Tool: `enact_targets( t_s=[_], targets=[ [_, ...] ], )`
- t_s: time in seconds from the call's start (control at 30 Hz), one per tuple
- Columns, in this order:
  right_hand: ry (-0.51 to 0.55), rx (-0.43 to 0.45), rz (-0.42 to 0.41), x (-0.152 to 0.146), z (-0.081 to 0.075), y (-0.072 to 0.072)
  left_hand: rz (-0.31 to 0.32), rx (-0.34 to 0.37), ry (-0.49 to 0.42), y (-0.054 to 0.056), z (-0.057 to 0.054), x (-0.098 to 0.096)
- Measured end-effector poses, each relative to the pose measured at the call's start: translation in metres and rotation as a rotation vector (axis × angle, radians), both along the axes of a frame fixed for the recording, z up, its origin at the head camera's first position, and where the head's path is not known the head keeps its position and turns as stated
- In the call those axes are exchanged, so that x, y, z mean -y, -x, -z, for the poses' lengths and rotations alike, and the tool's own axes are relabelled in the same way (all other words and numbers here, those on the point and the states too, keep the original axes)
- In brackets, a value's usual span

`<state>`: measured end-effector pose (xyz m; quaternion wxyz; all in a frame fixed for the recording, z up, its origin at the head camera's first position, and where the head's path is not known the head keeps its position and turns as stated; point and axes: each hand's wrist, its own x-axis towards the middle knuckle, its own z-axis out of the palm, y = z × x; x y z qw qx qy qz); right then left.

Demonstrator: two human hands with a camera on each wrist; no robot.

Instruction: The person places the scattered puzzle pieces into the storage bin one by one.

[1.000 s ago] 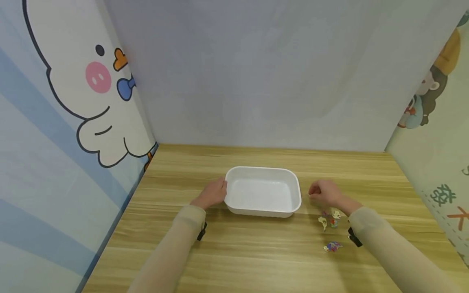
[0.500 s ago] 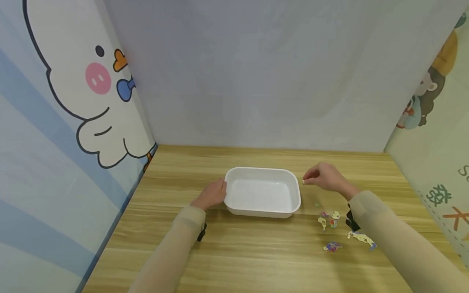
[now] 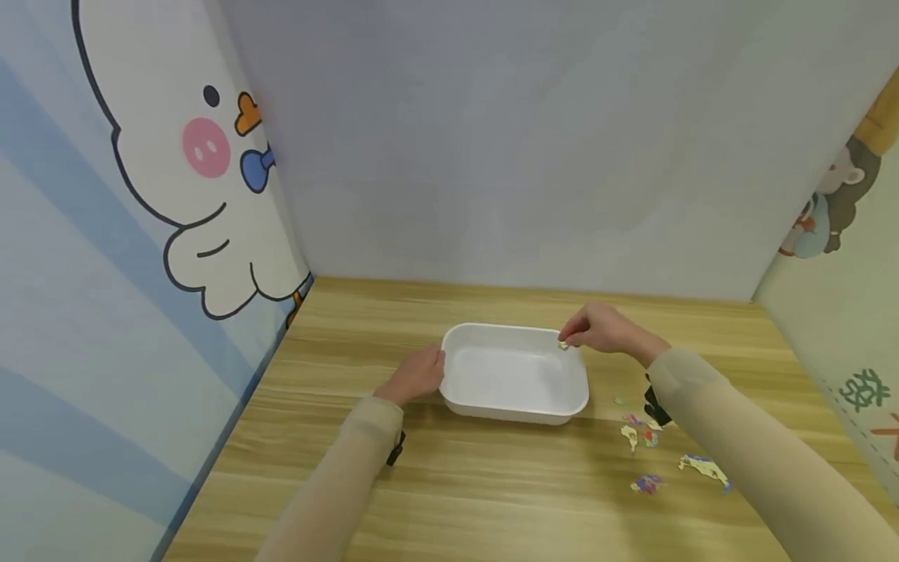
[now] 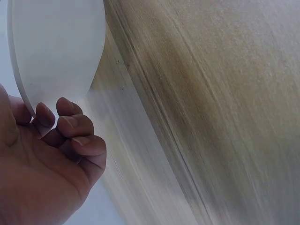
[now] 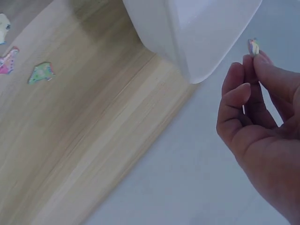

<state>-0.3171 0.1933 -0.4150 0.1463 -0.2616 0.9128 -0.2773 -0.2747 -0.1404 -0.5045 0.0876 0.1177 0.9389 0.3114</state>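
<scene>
A white rectangular plastic tray stands on the wooden table, its inside bare in the head view. My left hand grips its left rim; in the left wrist view, curled fingers and thumb meet the edge of the tray. Thumb and fingertips of my right hand pinch a small pale-yellow and multicoloured flat piece. In the head view this piece is over the tray's far right corner. Several irregular colourful pieces lie to the right of the tray, among them a green piece and a long yellow-and-blue piece.
The light wooden table ends at a plain grey-white backdrop. Printed cloth walls close the left and right sides. A purple-blue piece lies nearest the front, and a pale-yellow piece lies farther back.
My right hand has risen from the table beside the loose pieces and moved left to above the tray's corner, pinching the small piece. My left hand keeps its grip on the rim.
</scene>
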Motion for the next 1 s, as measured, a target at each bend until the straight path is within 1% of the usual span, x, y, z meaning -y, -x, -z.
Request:
enact_targets(
  t_s=[0.27,0.37,0.53,0.6,0.7,0.83,1.0],
  targets=[
    [-0.052,0.003,-0.120,0.030,-0.006,0.018,0.003,0.000,0.028,0.002,0.000,-0.001],
    [-0.081,-0.013,-0.170,0.044,-0.010,0.023,0.008,-0.009,0.032,0.003,-0.001,0.000],
    [-0.140,-0.045,-0.214,0.066,-0.011,0.032,0.001,-0.023,0.022,0.005,-0.001,0.001],
    [-0.156,-0.066,-0.229,0.074,-0.008,0.035,-0.003,-0.016,0.006,0.005,0.001,0.001],
    [-0.146,-0.073,-0.250,0.086,-0.002,0.038,-0.015,-0.003,-0.010,0.003,0.003,0.001],
    [-0.150,-0.051,-0.252,0.102,0.005,0.042,-0.025,0.009,-0.012,0.003,0.002,0.001],
    [-0.189,-0.019,-0.242,0.121,0.019,0.043,-0.024,-0.010,0.006,0.001,0.004,0.000]
  ],
)
